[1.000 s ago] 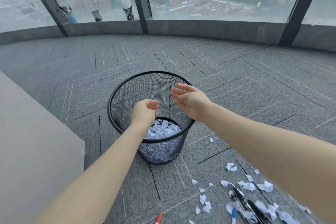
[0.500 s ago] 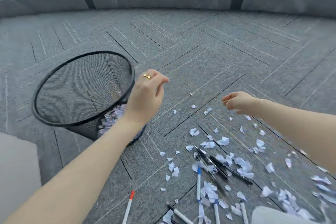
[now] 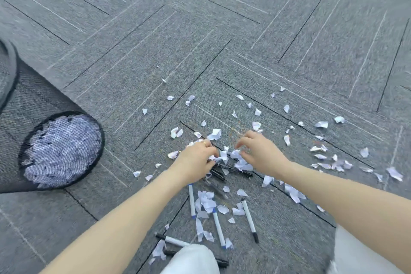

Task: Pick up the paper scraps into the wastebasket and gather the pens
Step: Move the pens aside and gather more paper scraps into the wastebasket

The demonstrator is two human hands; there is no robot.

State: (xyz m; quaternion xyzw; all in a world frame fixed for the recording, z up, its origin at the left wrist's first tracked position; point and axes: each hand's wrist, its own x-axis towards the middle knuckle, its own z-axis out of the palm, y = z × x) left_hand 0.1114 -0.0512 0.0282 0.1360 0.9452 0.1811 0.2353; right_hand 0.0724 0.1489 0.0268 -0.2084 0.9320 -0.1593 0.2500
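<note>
White paper scraps (image 3: 241, 163) under both hands, pens mixed in among them.

I've got the scraps strewn over the grey carpet (image 3: 200, 29), thickest right between the hands and trailing off to the right. Left hand (image 3: 196, 159) is curled down onto the pile, fingers bunched on scraps, a gold ring (image 3: 204, 143) showing; whether it actually holds any, I cannot tell. Right hand (image 3: 260, 153) is clawed, fingers spread narrow over the paper, touching it. Black pens (image 3: 231, 170) lie just beneath the hands; white pens (image 3: 219, 227) with blue and black caps lie nearer me. Black mesh wastebasket (image 3: 33, 100) sits well apart at left, scraps showing through its base.
</note>
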